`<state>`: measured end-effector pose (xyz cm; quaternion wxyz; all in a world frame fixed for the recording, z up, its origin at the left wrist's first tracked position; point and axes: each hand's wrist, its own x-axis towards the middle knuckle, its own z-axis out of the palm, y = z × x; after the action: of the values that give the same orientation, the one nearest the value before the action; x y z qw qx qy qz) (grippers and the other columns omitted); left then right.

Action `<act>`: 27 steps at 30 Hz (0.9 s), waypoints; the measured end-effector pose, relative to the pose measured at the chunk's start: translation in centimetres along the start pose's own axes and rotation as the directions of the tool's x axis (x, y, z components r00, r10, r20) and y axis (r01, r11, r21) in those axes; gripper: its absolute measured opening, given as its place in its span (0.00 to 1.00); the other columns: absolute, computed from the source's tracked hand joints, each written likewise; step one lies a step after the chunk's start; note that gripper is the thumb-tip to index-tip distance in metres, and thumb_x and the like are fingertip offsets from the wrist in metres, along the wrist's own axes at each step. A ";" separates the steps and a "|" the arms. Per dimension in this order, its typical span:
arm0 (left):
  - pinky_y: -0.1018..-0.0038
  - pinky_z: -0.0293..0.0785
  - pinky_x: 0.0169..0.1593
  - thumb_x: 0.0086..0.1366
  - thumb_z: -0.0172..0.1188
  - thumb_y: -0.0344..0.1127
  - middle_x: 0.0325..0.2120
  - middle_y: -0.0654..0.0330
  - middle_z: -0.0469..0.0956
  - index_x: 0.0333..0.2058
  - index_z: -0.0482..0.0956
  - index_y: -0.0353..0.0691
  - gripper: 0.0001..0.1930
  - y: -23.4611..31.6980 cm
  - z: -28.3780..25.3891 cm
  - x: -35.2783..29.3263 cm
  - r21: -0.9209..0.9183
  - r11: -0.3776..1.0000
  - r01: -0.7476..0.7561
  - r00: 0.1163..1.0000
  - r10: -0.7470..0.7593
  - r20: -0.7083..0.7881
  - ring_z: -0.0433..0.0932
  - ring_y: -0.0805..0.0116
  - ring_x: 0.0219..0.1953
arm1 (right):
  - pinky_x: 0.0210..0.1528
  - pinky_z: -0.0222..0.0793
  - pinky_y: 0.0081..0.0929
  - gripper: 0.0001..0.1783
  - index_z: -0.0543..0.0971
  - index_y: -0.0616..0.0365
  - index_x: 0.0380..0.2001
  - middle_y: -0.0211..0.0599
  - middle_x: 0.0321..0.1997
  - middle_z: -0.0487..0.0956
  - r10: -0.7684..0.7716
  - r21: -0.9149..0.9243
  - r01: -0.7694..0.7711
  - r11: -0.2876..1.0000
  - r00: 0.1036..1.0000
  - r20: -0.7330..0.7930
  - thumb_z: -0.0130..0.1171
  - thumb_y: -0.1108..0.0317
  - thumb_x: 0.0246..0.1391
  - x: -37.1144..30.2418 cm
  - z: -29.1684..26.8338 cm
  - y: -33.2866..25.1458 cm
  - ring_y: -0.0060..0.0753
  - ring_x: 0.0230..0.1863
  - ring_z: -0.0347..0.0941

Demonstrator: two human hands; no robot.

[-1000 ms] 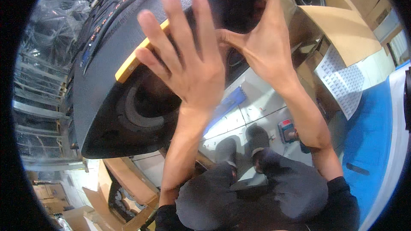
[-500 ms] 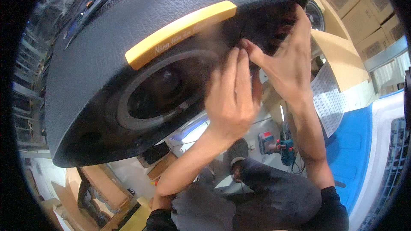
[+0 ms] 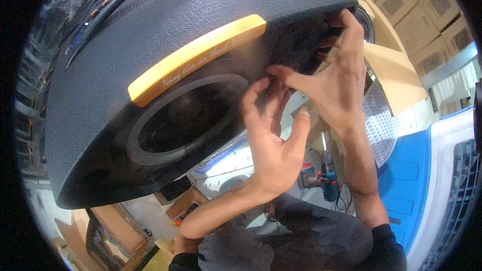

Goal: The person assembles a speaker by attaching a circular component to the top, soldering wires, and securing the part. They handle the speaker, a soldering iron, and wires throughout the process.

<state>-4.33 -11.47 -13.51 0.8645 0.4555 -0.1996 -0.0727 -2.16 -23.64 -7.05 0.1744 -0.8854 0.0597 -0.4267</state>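
Note:
A large black speaker cabinet [image 3: 211, 15] with a textured shell lies tilted in front of me. Its front carries a yellow curved strip [image 3: 198, 57] and a round woofer [image 3: 191, 115] inside a grey ring. At the right end of that front sits a dark round part [image 3: 296, 45], poorly lit. My right hand [image 3: 336, 80] spans this part, thumb at its lower left and fingers curled at its right side. My left hand [image 3: 276, 135] is just below, palm up, with bent fingers apart near the right thumb; nothing shows in it.
A teal cordless drill [image 3: 329, 178] stands below my right forearm. Stacked cardboard boxes [image 3: 416, 15] fill the upper right. At right are a blue plastic surface [image 3: 404, 170] and a perforated white sheet [image 3: 382, 123]. Cut cardboard [image 3: 113, 226] lies at lower left.
My left hand has turned and dropped slightly, its fingers spreading from a closed, pressed-together shape. The right hand keeps its hold. The cabinet's front has shifted a little left and down in view.

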 end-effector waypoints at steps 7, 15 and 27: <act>0.59 0.45 0.74 0.63 0.54 0.15 0.70 0.40 0.52 0.71 0.38 0.38 0.44 -0.8 0.5 0.0 -0.081 0.995 -0.057 0.992 0.066 0.108 0.52 0.52 0.73 | 0.48 0.75 0.33 0.54 0.65 0.67 0.58 0.45 0.50 0.72 -0.028 -0.039 0.029 0.999 0.999 0.018 0.81 0.56 0.28 0.3 -0.3 0.2 0.40 0.48 0.74; 0.57 0.43 0.75 0.62 0.54 0.17 0.72 0.40 0.47 0.72 0.35 0.38 0.46 -1.1 0.8 -0.1 -0.161 0.986 -0.032 0.995 0.046 0.084 0.49 0.51 0.74 | 0.50 0.75 0.33 0.52 0.65 0.66 0.55 0.46 0.49 0.73 0.074 0.058 -0.076 0.995 0.997 0.031 0.84 0.61 0.27 -0.1 -0.4 -0.4 0.40 0.48 0.76; 0.55 0.41 0.75 0.62 0.54 0.23 0.72 0.40 0.46 0.72 0.35 0.36 0.45 -1.5 0.6 -0.2 -0.161 0.983 -0.092 0.989 0.109 0.101 0.46 0.50 0.75 | 0.48 0.78 0.36 0.52 0.64 0.66 0.57 0.51 0.54 0.68 0.251 0.189 -0.252 0.949 0.967 0.032 0.81 0.55 0.32 -0.6 0.0 -1.7 0.50 0.51 0.73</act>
<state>-4.66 -12.71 -14.55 0.8878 0.3713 -0.2630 -0.0688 -2.61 -21.93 -6.94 0.3119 -0.8513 0.1301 -0.4014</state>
